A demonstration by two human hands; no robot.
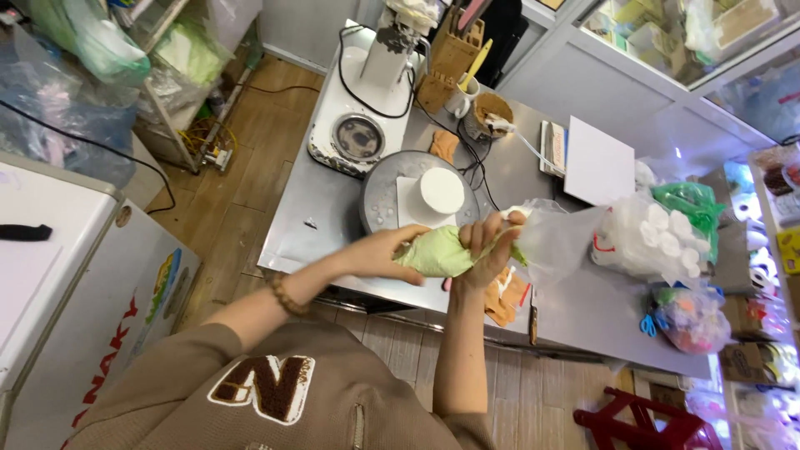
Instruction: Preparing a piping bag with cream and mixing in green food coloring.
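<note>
Nearest the camera, above the front edge of the steel counter (575, 308), both hands meet on a piping bag (442, 252) filled with pale green cream. The left hand (385, 252) cups the fat green end from the side, fingers curled round it, with a beaded bracelet (287, 296) on that wrist. The right hand (487, 243) is wrapped around the bag's middle from below, fingers closed over it, so the green bulge lies between the two hands and the clear loose plastic of the bag fans out to the right past the right hand. Just under the hands an orange cloth (506, 297) lies on the counter, with a knife (533, 321) beside it. Behind the hands stands a round turntable (379, 196) carrying a small white cake (441, 191) on a white board. To the right sits a clear sack of white cups (654, 237). Farther back are a white scale (354, 125), a knife block (450, 58) and a flat white board (598, 162).
</note>
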